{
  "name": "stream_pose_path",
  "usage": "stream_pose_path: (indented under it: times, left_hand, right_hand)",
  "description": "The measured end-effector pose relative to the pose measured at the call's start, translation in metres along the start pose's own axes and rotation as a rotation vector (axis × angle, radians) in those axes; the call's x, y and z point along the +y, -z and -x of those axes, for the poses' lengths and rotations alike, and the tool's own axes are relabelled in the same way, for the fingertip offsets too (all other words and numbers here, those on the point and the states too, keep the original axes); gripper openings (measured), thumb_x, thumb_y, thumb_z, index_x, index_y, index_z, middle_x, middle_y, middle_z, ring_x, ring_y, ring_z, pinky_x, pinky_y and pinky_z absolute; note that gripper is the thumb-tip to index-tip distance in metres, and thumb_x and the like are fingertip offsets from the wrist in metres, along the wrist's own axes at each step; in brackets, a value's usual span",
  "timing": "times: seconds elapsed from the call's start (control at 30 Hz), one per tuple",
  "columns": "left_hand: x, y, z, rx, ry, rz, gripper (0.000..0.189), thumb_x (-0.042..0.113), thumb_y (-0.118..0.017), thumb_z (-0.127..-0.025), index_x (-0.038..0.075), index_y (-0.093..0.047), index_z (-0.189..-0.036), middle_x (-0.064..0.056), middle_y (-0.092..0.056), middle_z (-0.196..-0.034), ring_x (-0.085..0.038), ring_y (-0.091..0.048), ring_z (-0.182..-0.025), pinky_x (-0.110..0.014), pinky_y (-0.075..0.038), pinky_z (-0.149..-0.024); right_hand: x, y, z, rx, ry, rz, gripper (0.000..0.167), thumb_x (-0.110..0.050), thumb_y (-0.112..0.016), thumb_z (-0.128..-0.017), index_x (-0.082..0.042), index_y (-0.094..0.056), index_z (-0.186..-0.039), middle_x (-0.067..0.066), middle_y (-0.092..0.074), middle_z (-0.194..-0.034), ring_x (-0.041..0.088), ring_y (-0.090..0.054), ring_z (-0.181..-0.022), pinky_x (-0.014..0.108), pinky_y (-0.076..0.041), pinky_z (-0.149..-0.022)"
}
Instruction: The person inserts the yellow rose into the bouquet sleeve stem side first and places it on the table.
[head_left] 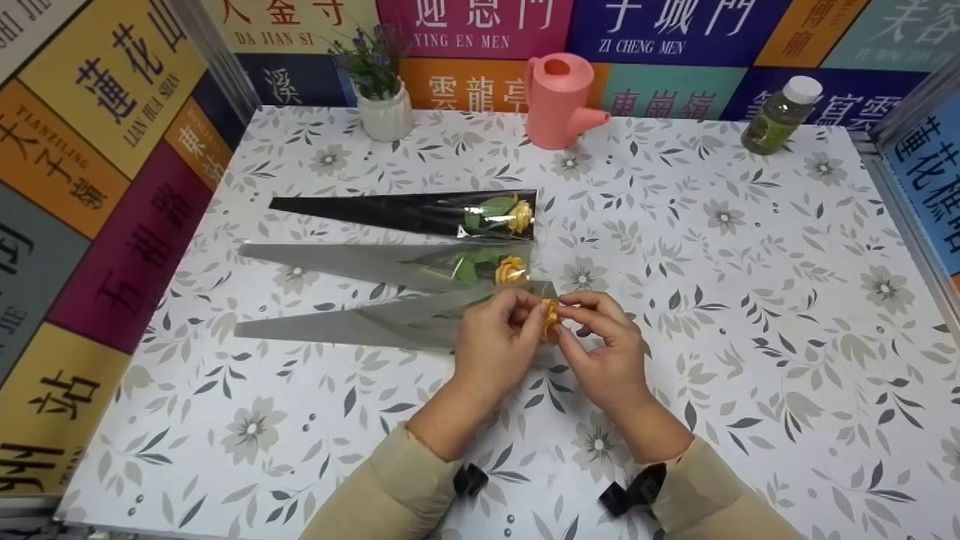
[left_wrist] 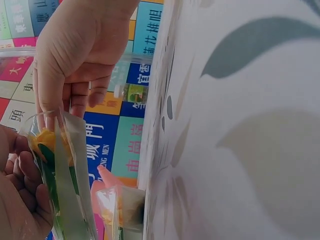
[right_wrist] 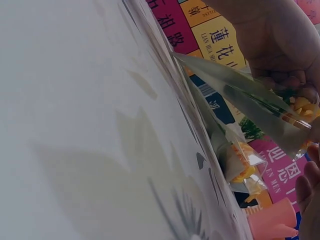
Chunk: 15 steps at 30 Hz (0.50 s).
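Note:
Both hands meet at the blossom end of a yellow rose (head_left: pixel 551 328) in a clear-and-grey flower sleeve (head_left: pixel 360 324), the nearest of three wrapped roses. My left hand (head_left: pixel 495 337) holds the sleeve near its wide end, fingers curled. The right hand (head_left: pixel 604 345) pinches at the blossom from the other side with thumb and fingers. In the left wrist view, its fingertips are right at the sleeve's mouth, over the yellow petals (left_wrist: pixel 46 137). The right wrist view has the sleeve (right_wrist: pixel 240 90) slanting up from its narrow tip, partly hidden behind the hands.
Beyond lie a second grey-sleeved rose (head_left: pixel 510 270) and a black-sleeved rose (head_left: pixel 519 216), parallel. Along the back of the patterned table (head_left: pixel 750 300) stand a potted plant (head_left: pixel 384 112), a pink watering can (head_left: pixel 559 105) and a white-capped bottle (head_left: pixel 780 116). Printed panels enclose the sides.

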<state>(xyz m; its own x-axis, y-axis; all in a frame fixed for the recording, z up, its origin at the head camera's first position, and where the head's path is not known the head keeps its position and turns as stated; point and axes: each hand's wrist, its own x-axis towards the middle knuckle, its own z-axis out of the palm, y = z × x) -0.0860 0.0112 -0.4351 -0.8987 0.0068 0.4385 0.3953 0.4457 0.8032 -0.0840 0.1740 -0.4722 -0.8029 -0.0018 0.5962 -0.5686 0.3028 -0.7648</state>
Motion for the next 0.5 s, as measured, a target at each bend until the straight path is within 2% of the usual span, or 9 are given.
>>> stream_pose_path:
  times: [0.17,0.3,0.4,0.5]
  left_hand:
    - [-0.001,0.0,0.0,-0.007,0.005,0.004,0.006,0.009,-0.076,-0.094,0.006,-0.074,-0.09,0.001,-0.071,-0.072,-0.006,-0.058,-0.06,-0.02,-0.048,-0.054]
    - [-0.002,0.0,0.0,0.001,0.009,0.025,0.005,0.008,-0.077,-0.093,0.006,-0.075,-0.089,0.001,-0.071,-0.072,-0.005,-0.058,-0.06,-0.021,-0.048,-0.054]
    - [-0.001,0.001,-0.001,0.008,0.007,0.042,0.004,0.007,-0.078,-0.092,0.005,-0.075,-0.089,0.0,-0.071,-0.073,-0.006,-0.059,-0.061,-0.021,-0.05,-0.055]
    - [0.0,0.002,0.0,0.0,0.014,0.059,0.004,0.006,-0.078,-0.091,0.005,-0.075,-0.089,0.0,-0.071,-0.072,-0.006,-0.06,-0.06,-0.021,-0.05,-0.054]
  right_hand:
    - [0.0,0.001,0.0,-0.021,-0.024,-0.007,0.024,0.012,-0.08,-0.083,0.001,-0.082,-0.103,0.019,-0.069,-0.119,0.02,-0.064,-0.101,0.024,-0.05,-0.073]
    - [0.003,0.005,-0.002,-0.045,-0.077,-0.074,0.019,0.011,-0.074,-0.089,0.002,-0.08,-0.104,0.021,-0.068,-0.124,0.02,-0.066,-0.107,0.022,-0.051,-0.074]
    - [0.007,0.007,-0.003,-0.061,-0.177,-0.159,0.018,0.012,-0.069,-0.092,0.011,-0.073,-0.109,0.024,-0.069,-0.12,0.015,-0.068,-0.099,0.021,-0.052,-0.071]
    - [0.012,0.008,-0.004,-0.112,-0.307,-0.235,0.018,0.014,-0.065,-0.094,0.017,-0.066,-0.112,0.016,-0.074,-0.103,0.01,-0.068,-0.081,0.02,-0.054,-0.064]
